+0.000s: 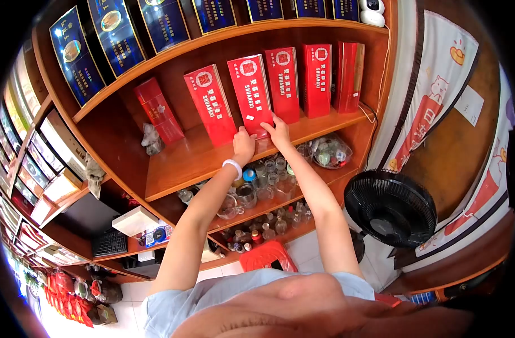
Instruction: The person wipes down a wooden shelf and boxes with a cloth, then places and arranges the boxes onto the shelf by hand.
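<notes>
A red carton marked SHUANGXI (249, 84) stands upright, leaning slightly, on the middle wooden shelf. At its lower left corner my left hand (244, 144), with a white bracelet on the wrist, is closed on the edge. My right hand (278, 134) grips the lower right corner, its thumb toward the front face. To the left, close to my left hand, leans a matching red carton (211, 104). On the right side stand more of them, the nearest being another red carton (283, 84). A plainer red box (158, 110) is at the shelf's left end.
Blue boxes (162, 25) line the shelf above. Glass jars (246, 194) and bottles (281, 225) crowd the lower shelves. A black fan (390, 208) stands at the right beside a printed curtain (432, 101). A red stool (267, 257) is below, near my body.
</notes>
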Motion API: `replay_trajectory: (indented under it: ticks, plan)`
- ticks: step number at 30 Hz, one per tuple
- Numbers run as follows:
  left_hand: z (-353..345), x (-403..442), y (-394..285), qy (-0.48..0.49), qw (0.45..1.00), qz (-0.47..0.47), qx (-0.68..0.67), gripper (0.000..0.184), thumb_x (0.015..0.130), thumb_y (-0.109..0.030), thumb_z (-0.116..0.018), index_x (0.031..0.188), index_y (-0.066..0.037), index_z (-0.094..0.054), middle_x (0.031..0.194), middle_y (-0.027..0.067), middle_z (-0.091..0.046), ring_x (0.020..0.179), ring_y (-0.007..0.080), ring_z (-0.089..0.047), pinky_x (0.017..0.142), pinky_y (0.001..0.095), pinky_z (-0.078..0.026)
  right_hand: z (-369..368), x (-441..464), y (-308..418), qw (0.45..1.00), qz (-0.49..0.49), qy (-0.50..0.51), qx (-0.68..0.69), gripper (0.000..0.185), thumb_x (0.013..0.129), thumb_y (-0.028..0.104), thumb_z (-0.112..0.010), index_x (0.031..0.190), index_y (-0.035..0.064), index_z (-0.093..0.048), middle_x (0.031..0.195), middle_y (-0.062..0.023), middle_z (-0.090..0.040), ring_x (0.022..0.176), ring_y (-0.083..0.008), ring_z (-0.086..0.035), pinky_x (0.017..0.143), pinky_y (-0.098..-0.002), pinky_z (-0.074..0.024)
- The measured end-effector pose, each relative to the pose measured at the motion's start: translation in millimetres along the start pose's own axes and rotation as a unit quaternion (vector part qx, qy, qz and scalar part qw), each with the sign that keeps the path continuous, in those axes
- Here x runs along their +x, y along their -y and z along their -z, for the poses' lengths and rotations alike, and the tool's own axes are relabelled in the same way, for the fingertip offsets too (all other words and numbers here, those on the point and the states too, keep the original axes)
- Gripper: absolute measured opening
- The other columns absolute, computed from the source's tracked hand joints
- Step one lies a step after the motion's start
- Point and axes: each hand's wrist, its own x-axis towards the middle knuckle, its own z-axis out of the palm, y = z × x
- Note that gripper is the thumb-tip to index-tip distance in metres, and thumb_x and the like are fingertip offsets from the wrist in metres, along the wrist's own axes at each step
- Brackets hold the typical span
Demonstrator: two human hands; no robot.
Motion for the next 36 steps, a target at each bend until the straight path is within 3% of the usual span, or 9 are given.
replay_trajectory:
  ticks: [2, 4, 5, 14, 18, 19, 26, 36]
  plan:
    - [-5, 4, 2, -0.013, 1.000, 0.003, 0.007, 0.035, 0.073, -0.016, -0.067, 0.095, 0.005, -0.049, 0.082, 0.0282, -0.060, 0.081, 0.0424, -0.059, 0.072, 0.0462, -0.049, -3, 1, 0, 0.999, 0.029, -0.014, -0.011, 0.046, 0.074, 0.020, -0.069, 0.113, 0.0000, -0.055, 0.102, -0.0199, -0.059, 0.092, -0.0305, -0.058, 0.079, -0.0337, -0.0455]
    - [-11, 7, 6, -0.028, 1.000, 0.002, 0.005, 0.039, 0.072, -0.018, -0.069, 0.096, 0.005, -0.049, 0.082, 0.0296, -0.059, 0.080, 0.0439, -0.058, 0.070, 0.0481, -0.048, -6, -1, 3, 0.989, 0.056, -0.075, -0.113, 0.046, 0.073, 0.024, -0.071, 0.110, -0.0003, -0.056, 0.097, -0.0192, -0.059, 0.090, -0.0315, -0.057, 0.077, -0.0356, -0.0454]
    - [-13, 7, 8, -0.028, 1.000, 0.003, 0.007, 0.039, 0.072, -0.018, -0.069, 0.096, 0.005, -0.049, 0.082, 0.0296, -0.059, 0.080, 0.0439, -0.058, 0.070, 0.0481, -0.048, -5, -2, 6, 0.988, 0.023, -0.080, -0.132, 0.045, 0.072, 0.026, -0.071, 0.105, -0.0004, -0.059, 0.093, -0.0187, -0.057, 0.088, -0.0331, -0.056, 0.076, -0.0383, -0.0451]
    - [-14, 7, 1, -0.034, 0.998, -0.033, 0.049, 0.030, 0.076, -0.013, -0.064, 0.090, 0.006, -0.046, 0.077, 0.0276, -0.060, 0.076, 0.0424, -0.059, 0.066, 0.0462, -0.049, -5, -1, 4, 0.975, 0.008, -0.090, -0.201, 0.042, 0.072, 0.026, -0.070, 0.100, -0.0039, -0.059, 0.095, -0.0191, -0.057, 0.088, -0.0353, -0.055, 0.075, -0.0413, -0.0452]
    - [-16, 10, 2, -0.041, 0.996, -0.037, 0.070, 0.029, 0.077, -0.014, -0.064, 0.089, 0.006, -0.046, 0.076, 0.0269, -0.060, 0.076, 0.0425, -0.060, 0.065, 0.0470, -0.049, -3, 3, 8, 0.968, -0.034, -0.049, -0.243, 0.037, 0.074, 0.022, -0.068, 0.101, -0.0018, -0.060, 0.096, -0.0198, -0.060, 0.088, -0.0360, -0.057, 0.074, -0.0425, -0.0463]
    - [-17, 11, 1, -0.039, 0.996, -0.026, 0.071, 0.029, 0.077, -0.015, -0.064, 0.089, 0.005, -0.046, 0.076, 0.0270, -0.060, 0.076, 0.0427, -0.060, 0.065, 0.0472, -0.049, -4, 2, 8, 0.968, -0.021, -0.061, -0.244, 0.031, 0.075, 0.020, -0.065, 0.099, 0.0011, -0.059, 0.094, -0.0164, -0.062, 0.089, -0.0344, -0.058, 0.075, -0.0425, -0.0467]
    - [-18, 11, 2, -0.043, 0.996, -0.020, 0.077, 0.028, 0.078, -0.015, -0.063, 0.088, 0.004, -0.047, 0.076, 0.0275, -0.060, 0.075, 0.0434, -0.059, 0.065, 0.0478, -0.049, 2, -4, 10, 0.975, -0.013, -0.053, -0.215, 0.027, 0.078, 0.013, -0.059, 0.102, 0.0009, -0.058, 0.090, -0.0198, -0.062, 0.081, -0.0375, -0.059, 0.071, -0.0446, -0.0474]
    - [-23, 15, 6, -0.056, 0.994, -0.008, 0.092, 0.023, 0.080, -0.015, -0.060, 0.086, 0.004, -0.048, 0.076, 0.0276, -0.060, 0.074, 0.0431, -0.060, 0.065, 0.0478, -0.050, 0, -3, -4, 0.988, 0.043, -0.010, -0.146, 0.036, 0.079, 0.008, -0.055, 0.113, -0.0038, -0.052, 0.101, -0.0231, -0.059, 0.090, -0.0386, -0.057, 0.077, -0.0427, -0.0468]
